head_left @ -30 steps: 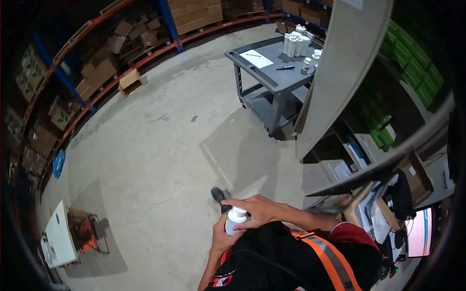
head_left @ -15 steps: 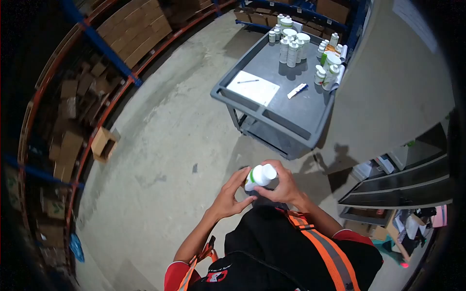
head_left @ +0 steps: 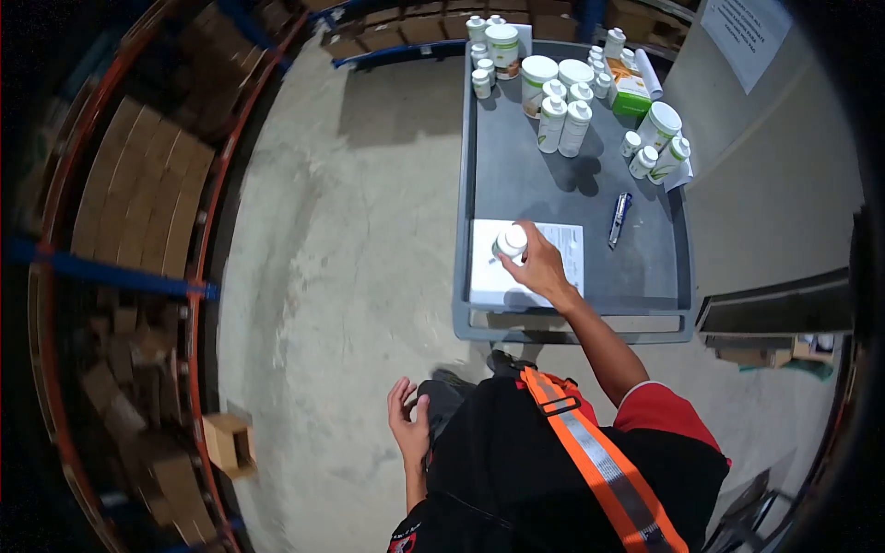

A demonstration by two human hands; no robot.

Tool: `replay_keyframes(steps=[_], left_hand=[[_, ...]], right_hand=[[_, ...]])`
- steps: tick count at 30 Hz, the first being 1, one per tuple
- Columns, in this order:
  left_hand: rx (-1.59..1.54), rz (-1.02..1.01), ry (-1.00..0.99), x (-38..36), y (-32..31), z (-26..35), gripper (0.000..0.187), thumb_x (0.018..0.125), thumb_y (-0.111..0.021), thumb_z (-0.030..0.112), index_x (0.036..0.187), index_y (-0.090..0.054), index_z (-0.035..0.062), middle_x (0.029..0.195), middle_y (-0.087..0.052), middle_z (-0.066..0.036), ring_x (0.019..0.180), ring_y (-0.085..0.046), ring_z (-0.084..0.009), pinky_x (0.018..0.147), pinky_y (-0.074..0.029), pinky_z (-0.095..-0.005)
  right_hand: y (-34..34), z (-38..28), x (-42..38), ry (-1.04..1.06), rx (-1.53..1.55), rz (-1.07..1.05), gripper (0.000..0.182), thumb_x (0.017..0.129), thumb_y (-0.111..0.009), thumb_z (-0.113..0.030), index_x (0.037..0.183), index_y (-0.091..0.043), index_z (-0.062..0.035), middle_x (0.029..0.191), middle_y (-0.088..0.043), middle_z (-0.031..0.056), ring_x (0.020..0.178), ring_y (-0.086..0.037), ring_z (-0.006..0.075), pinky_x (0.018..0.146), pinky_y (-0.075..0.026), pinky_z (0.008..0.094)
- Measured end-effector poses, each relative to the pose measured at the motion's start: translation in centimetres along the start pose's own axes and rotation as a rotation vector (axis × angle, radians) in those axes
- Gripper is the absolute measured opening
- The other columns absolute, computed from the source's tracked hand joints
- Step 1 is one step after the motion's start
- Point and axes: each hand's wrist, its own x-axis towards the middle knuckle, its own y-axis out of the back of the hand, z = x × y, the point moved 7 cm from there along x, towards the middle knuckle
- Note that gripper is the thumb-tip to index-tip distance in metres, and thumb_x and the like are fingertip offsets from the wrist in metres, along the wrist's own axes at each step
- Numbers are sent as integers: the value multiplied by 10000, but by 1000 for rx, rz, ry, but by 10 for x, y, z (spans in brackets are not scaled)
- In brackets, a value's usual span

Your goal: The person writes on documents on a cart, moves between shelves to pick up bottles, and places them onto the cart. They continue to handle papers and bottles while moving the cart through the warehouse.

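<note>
Over white paper (head_left: 490,288), white bottle (head_left: 510,242), pinched between fingers and thumb, right hand (head_left: 544,269).

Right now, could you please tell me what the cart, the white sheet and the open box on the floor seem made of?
The cart looks like low-sheen grey moulded plastic, judging by its rounded rim, though painted metal is possible. The white sheet is probably matte paper: flat, with print. The open box seems dull brown cardboard, thin-walled.
</note>
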Motion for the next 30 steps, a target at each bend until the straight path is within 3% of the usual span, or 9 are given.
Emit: replay_keyframes(steps=[1, 5, 7, 10, 12, 14, 24, 27, 30], left_hand=[[16, -19, 28, 32, 13, -9, 465, 942, -697, 26, 1391, -577, 7, 1433, -554, -131, 1241, -622, -250, 975, -538, -361], [123, -242, -36, 171, 38, -14, 432, 933, -699, 21, 1355, -609, 25, 1393, -583, -130, 1215, -632, -233, 955, -538, -354], [293, -396, -231, 249, 35, 11, 435, 912, -713, 29, 1338, -624, 44, 1376, -593, -158, 1185, -640, -272, 941, -536, -380], [585, -585, -778, 334, 18, 76, 456, 893, -738, 51, 1335, -623, 49, 1377, -587, -186, 1194, -625, -342, 962, -531, -417], [625, -725, -815, 379, 1, 109, 465, 884, -754, 61, 1330, -624, 47, 1381, -582, -198, 1220, -607, -376, 983, -524, -430], [606, -818, -858, 420, -16, 139, 471, 875, -767, 68, 1325, -628, 49, 1385, -578, -201, 1238, -597, -391, 998, -519, -438], [444, -1104, -943, 493, -196, 135, 475, 877, -769, 57, 1329, -625, 47, 1378, -579, -207, 1256, -589, -395, 1042, -501, -438], [361, -1169, -814, 502, -247, 153, 525, 884, -758, 66, 1382, -590, 64, 1397, -562, -211, 1256, -584, -405, 1041, -504, -442], [372, -1317, -923, 519, -289, 181, 547, 889, -747, 63, 1406, -569, 62, 1400, -556, -218, 1262, -579, -409, 1048, -496, -445]], right_hand=[[-13, 5, 25, -94, 21, -6, 594, 841, -796, -271, 1318, -503, -71, 1191, -659, 230, 1050, -669, 451, 853, -554, 515], [-46, 27, 76, -166, -10, 213, 575, 849, -789, -271, 1316, -506, -89, 1098, -682, 211, 926, -699, 426, 778, -568, 492], [-55, 14, 73, -258, 15, 356, 574, 850, -791, -275, 1314, -509, -91, 1076, -691, 200, 884, -709, 399, 759, -572, 477], [-72, -5, 46, -404, -1, 524, 594, 832, -816, -240, 1317, -516, -78, 1083, -705, 197, 866, -731, 342, 747, -582, 438], [-89, -16, 30, -363, -24, 695, 599, 823, -827, -214, 1316, -522, -67, 1085, -707, 203, 877, -736, 333, 745, -586, 422], [-99, -22, 30, -609, 78, 653, 582, 818, -834, -196, 1299, -543, -48, 1107, -711, 210, 917, -738, 348, 767, -588, 417], [-101, 78, 206, -382, -216, 858, 591, 807, -804, -179, 1329, -544, -85, 1202, -672, 214, 1026, -680, 452, 847, -576, 513], [-86, 124, 268, -606, -236, 762, 625, 822, -797, -180, 1368, -505, -98, 1187, -658, 203, 1015, -668, 454, 828, -566, 535], [-71, 153, 304, -644, -239, 853, 639, 834, -798, -162, 1390, -488, -110, 1198, -654, 204, 1036, -660, 456, 846, -553, 538]])
